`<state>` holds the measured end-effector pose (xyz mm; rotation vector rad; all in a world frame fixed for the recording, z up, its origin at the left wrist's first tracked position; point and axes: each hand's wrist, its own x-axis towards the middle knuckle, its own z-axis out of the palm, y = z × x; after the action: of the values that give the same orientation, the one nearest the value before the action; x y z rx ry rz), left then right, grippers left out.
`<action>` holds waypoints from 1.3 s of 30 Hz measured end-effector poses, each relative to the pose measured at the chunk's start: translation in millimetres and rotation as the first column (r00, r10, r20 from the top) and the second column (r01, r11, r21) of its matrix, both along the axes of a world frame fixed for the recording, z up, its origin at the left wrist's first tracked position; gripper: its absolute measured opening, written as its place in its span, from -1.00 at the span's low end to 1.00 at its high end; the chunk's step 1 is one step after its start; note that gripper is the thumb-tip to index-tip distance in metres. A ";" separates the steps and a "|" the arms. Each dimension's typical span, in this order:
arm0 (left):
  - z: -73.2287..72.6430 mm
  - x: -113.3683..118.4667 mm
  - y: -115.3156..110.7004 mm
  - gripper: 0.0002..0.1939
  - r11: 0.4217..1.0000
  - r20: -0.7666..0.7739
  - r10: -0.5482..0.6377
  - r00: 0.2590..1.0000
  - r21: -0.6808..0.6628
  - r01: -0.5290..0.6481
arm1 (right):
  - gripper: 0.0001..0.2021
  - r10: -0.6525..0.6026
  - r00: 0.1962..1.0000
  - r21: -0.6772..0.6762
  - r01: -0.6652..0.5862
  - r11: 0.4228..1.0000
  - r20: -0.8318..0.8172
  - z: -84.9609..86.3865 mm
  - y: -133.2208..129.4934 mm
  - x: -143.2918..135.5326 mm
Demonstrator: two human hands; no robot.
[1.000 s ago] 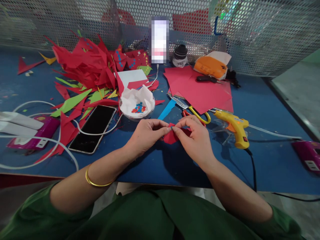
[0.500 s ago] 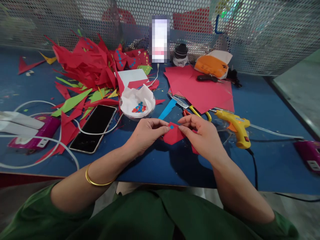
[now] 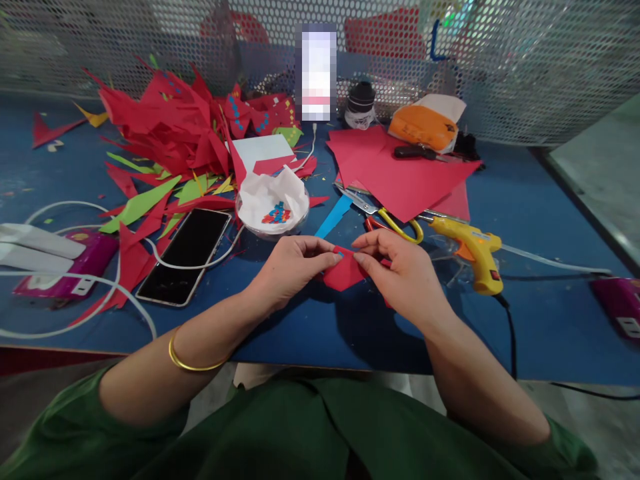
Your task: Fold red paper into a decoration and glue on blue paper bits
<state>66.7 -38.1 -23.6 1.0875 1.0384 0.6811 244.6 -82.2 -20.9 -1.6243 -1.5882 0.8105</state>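
Between my two hands is a small piece of red paper (image 3: 344, 272), held a little above the table's front half. My left hand (image 3: 295, 267) pinches its left edge, the thumb lying over a small blue square (image 3: 341, 253) stuck near the top. At the right edge, my right hand (image 3: 400, 270) grips the same paper between thumb and fingers. Some more red paper shows under my right palm, mostly hidden. Just beyond my hands lie a blue paper strip (image 3: 333, 217) and scissors (image 3: 413, 230) with yellow and red handles.
A paper-lined bowl (image 3: 273, 200) holds small blue and red bits. Right of it are red sheets (image 3: 400, 180), a screwdriver (image 3: 415, 153) and a yellow glue gun (image 3: 475, 257). On the left lie a phone (image 3: 185, 257), white cables and a heap of red scraps (image 3: 170, 127).
My left thumb now covers more of the blue square. The top red sheet's right corner has shifted up and right. Both hands still hold the paper in nearly the same place.
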 end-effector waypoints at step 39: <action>4.5 0.6 -3.1 -0.89 0.997 0.069 -0.068 0.995 -0.016 0.069 | -0.90 -0.270 0.795 0.615 -0.158 0.773 0.543 -2.2 -5.9 -12.6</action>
<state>67.3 -41.2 -19.0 1.0721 0.9432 0.6482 231.9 -88.1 -23.1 -1.4491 -1.9354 -0.3645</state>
